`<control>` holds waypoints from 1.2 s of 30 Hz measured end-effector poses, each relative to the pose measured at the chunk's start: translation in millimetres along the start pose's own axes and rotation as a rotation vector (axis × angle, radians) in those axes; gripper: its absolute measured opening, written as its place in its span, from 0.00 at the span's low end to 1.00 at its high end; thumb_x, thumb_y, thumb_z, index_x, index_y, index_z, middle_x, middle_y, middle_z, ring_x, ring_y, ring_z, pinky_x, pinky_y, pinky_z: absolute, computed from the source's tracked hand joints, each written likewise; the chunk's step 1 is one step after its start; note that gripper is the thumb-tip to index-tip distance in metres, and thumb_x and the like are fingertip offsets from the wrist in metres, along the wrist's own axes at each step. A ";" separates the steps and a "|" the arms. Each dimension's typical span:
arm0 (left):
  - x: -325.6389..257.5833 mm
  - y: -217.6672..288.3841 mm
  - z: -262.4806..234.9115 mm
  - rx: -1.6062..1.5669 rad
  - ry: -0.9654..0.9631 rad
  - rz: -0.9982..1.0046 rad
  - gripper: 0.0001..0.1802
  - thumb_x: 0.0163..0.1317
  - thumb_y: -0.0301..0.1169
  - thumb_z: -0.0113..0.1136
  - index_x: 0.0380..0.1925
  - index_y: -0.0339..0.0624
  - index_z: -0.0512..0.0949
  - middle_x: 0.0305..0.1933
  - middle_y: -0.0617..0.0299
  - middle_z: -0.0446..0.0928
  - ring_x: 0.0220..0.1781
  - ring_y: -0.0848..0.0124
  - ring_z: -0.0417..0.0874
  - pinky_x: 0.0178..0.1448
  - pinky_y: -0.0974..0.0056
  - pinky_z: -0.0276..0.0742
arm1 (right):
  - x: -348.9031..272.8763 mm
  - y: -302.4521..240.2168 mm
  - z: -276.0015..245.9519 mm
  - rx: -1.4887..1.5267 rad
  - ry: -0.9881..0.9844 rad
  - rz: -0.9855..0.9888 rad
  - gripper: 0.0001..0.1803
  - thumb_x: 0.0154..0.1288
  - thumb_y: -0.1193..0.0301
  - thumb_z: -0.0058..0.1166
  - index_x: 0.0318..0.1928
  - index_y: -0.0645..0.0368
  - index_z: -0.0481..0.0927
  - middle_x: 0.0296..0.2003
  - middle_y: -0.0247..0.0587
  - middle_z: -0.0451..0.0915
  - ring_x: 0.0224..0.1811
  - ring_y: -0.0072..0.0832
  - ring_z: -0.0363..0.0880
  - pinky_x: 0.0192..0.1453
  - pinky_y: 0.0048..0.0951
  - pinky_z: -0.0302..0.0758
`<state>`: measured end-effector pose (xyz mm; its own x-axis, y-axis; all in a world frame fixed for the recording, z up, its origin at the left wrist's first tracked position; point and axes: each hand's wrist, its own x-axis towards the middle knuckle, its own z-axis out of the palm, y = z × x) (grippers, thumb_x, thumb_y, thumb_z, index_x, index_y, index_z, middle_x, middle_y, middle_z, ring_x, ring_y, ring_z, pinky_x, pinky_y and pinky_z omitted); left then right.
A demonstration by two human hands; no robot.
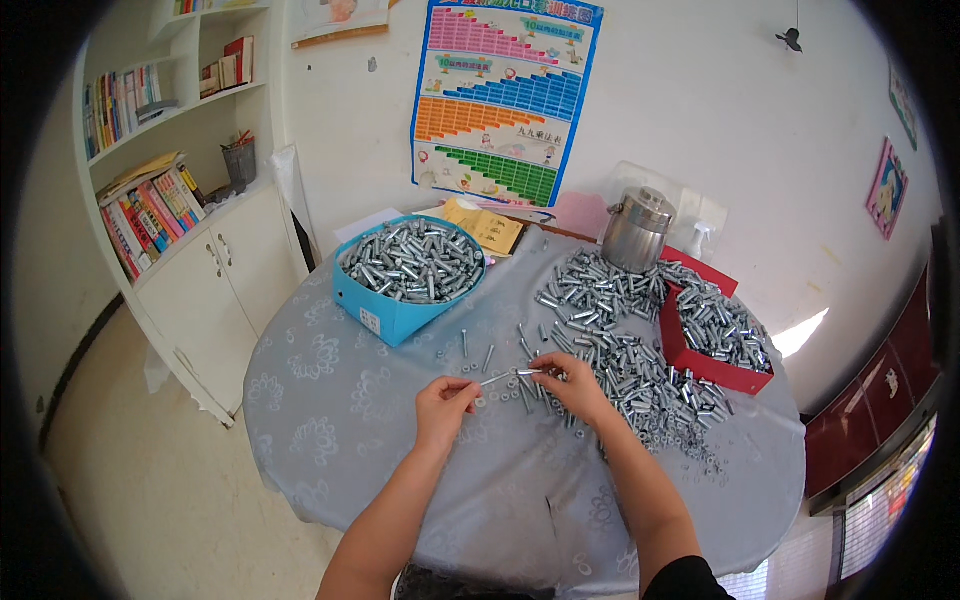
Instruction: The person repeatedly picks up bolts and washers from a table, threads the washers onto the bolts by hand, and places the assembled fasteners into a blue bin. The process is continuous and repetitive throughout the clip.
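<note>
Above the middle of the table, my left hand (444, 408) pinches a thin metal bolt (496, 379) that points right. My right hand (574, 386) holds a short silvery metal sleeve (527, 372) between thumb and fingers, close to the bolt's tip. Whether the two parts touch is too small to tell. Below the hands lie several small washers or nuts (481, 402). Loose bolts (464, 343) rest just beyond. A big spread of metal sleeves and bolts (625, 355) covers the cloth beside my right hand.
A blue bin (400, 317) heaped with metal anchors stands at the back left. On the right, a red box (715, 370) holds many sleeves, near a steel pot (637, 230) and a spray bottle (700, 240). Grey cloth (350, 420) covers the round table. White shelves (190, 240) stand left.
</note>
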<state>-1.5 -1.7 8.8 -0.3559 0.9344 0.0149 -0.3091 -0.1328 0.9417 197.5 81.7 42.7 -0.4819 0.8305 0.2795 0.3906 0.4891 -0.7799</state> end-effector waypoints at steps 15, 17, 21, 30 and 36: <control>-6.1 9.6 4.8 -0.069 -0.128 -0.164 0.11 0.55 0.28 0.59 0.36 0.30 0.77 0.29 0.54 0.79 0.26 0.73 0.79 0.29 0.70 0.78 | 1.1 -14.7 31.7 0.061 -0.098 -0.110 0.11 0.53 0.76 0.57 0.40 0.60 0.78 0.35 0.37 0.79 0.36 0.24 0.76 0.41 0.23 0.71; -5.2 13.5 1.0 -0.096 -0.096 -0.184 0.12 0.55 0.28 0.59 0.36 0.30 0.77 0.30 0.54 0.79 0.26 0.72 0.79 0.30 0.70 0.79 | 2.0 -26.4 35.3 0.136 -0.111 -0.060 0.11 0.53 0.76 0.57 0.40 0.62 0.78 0.36 0.36 0.78 0.36 0.21 0.74 0.41 0.22 0.71; 0.1 17.4 -7.5 -0.093 -0.093 -0.200 0.12 0.55 0.28 0.59 0.36 0.30 0.76 0.31 0.55 0.79 0.26 0.72 0.79 0.31 0.69 0.79 | 5.4 -28.8 42.4 0.257 -0.103 -0.013 0.10 0.53 0.76 0.58 0.38 0.62 0.79 0.37 0.36 0.78 0.36 0.20 0.74 0.40 0.21 0.71; 9.5 19.7 -19.0 -0.255 0.141 -0.150 0.09 0.55 0.26 0.59 0.34 0.31 0.75 0.31 0.53 0.78 0.26 0.74 0.78 0.31 0.70 0.80 | 11.5 -14.5 54.5 -0.248 -0.121 -0.166 0.11 0.45 0.66 0.62 0.28 0.59 0.80 0.29 0.41 0.78 0.30 0.35 0.75 0.39 0.31 0.71; 9.4 16.5 -18.6 -0.273 0.094 -0.190 0.11 0.55 0.26 0.59 0.35 0.30 0.74 0.32 0.53 0.78 0.26 0.74 0.78 0.31 0.70 0.80 | 13.6 -14.3 67.5 -0.390 -0.120 -0.204 0.12 0.44 0.64 0.62 0.27 0.58 0.80 0.26 0.40 0.79 0.31 0.37 0.76 0.39 0.33 0.71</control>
<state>-26.3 -1.3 18.2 -0.3455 0.9179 -0.1951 -0.5975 -0.0548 0.8000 132.4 68.0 19.8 -0.6585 0.6809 0.3206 0.5330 0.7227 -0.4400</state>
